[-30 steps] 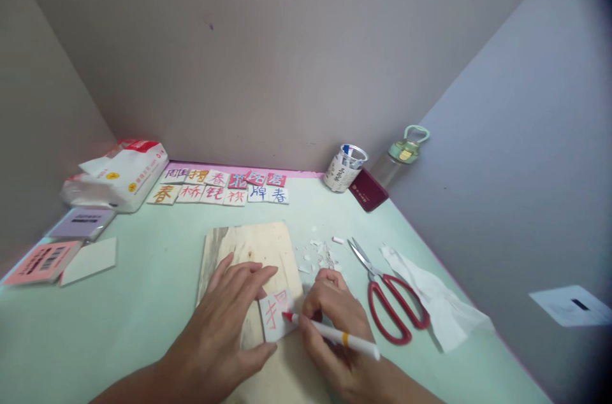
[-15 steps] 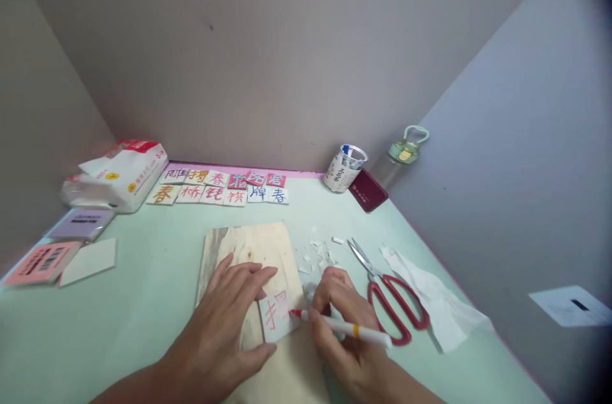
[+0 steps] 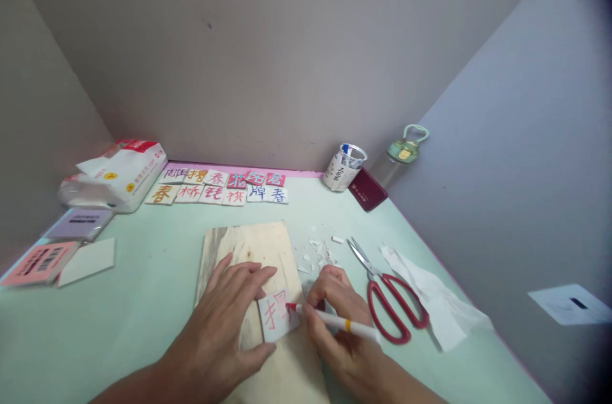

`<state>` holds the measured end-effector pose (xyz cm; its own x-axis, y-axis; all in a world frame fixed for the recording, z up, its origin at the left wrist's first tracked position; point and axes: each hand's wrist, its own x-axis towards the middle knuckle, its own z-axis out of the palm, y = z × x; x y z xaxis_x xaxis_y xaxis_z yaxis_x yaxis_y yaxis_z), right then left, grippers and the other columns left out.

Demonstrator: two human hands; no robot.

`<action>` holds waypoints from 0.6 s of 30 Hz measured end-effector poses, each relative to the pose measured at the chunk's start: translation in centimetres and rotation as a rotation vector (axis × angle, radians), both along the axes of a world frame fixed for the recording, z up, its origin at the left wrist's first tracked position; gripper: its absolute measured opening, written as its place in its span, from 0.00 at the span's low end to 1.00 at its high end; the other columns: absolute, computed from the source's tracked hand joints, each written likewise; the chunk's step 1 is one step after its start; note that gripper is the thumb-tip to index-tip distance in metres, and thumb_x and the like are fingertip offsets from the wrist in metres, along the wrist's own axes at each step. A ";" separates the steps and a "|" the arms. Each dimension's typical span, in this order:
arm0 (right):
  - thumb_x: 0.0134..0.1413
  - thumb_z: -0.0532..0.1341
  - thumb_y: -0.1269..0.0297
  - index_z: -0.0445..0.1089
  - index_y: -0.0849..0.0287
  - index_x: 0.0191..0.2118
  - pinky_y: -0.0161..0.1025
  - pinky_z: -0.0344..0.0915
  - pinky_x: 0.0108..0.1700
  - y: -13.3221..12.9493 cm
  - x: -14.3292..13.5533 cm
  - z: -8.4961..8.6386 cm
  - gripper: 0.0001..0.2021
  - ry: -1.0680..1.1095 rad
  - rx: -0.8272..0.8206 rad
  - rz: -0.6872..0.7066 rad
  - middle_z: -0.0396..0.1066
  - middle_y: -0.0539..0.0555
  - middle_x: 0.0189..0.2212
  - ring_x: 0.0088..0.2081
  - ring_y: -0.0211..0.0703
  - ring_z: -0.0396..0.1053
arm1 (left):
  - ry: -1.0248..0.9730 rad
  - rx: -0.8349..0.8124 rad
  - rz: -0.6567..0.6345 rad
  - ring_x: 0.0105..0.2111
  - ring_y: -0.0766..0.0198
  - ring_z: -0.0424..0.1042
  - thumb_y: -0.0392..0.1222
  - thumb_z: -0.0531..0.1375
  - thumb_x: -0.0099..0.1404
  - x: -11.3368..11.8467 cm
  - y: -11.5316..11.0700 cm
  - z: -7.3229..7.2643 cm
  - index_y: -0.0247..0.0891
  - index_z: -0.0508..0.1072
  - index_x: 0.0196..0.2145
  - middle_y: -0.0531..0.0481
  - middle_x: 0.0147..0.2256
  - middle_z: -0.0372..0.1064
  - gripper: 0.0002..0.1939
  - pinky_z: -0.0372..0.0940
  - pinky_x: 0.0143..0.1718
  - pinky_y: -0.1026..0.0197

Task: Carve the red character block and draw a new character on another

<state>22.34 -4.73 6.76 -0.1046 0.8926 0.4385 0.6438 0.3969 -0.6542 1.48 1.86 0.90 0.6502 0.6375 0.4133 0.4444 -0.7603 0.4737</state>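
Observation:
My right hand [image 3: 339,321] is closed around a white marker pen [image 3: 361,329] with a red tip and a yellow band. Its tip meets a small white square tile [image 3: 285,330], on the right part of a character drawn in red outline. Spread over a wooden board [image 3: 246,239], my left hand [image 3: 224,311] has fingertips by the tile's upper left corner and its thumb at the lower left edge. The tile lies flat on the board.
Red-handled scissors [image 3: 389,302], white scraps [image 3: 320,253] and a crumpled tissue [image 3: 442,305] lie right of the board. Behind are rows of character tiles [image 3: 210,194], a pen jar [image 3: 340,176], a dark red booklet [image 3: 367,191] and a bottle [image 3: 401,152]. A tissue pack [image 3: 131,178] sits left.
The marker tip has shifted slightly left and up on the tile, with more red strokes showing at the character's right side. My left hand and the tile have stayed in place.

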 end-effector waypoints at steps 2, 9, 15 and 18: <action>0.63 0.53 0.75 0.57 0.54 0.32 0.44 0.61 0.41 0.0 0.0 0.1 0.10 -0.004 -0.007 0.014 0.63 0.46 0.26 0.29 0.39 0.62 | -0.004 -0.005 -0.003 0.57 0.46 0.70 0.34 0.62 0.55 0.0 0.0 -0.1 0.46 0.53 0.65 0.45 0.50 0.73 0.42 0.50 0.67 0.30; 0.61 0.54 0.75 0.57 0.54 0.32 0.44 0.61 0.39 0.0 -0.2 0.0 0.09 0.012 0.012 0.041 0.62 0.46 0.25 0.28 0.40 0.61 | -0.001 -0.011 0.001 0.58 0.47 0.69 0.34 0.61 0.55 0.1 0.1 -0.1 0.46 0.53 0.65 0.45 0.51 0.72 0.42 0.50 0.67 0.30; 0.64 0.53 0.75 0.58 0.55 0.32 0.44 0.61 0.41 0.1 -0.1 -0.2 0.10 -0.001 -0.007 0.018 0.63 0.46 0.26 0.29 0.40 0.62 | -0.007 -0.014 0.002 0.59 0.47 0.68 0.34 0.62 0.55 -0.1 0.0 -0.3 0.46 0.53 0.65 0.47 0.50 0.72 0.42 0.48 0.69 0.32; 0.64 0.53 0.75 0.58 0.55 0.32 0.44 0.61 0.40 0.1 -0.2 0.2 0.10 -0.043 -0.019 0.030 0.64 0.47 0.27 0.30 0.40 0.63 | -0.012 -0.020 0.013 0.60 0.48 0.67 0.34 0.62 0.55 -0.1 -0.1 -0.6 0.46 0.54 0.66 0.47 0.52 0.72 0.42 0.45 0.70 0.34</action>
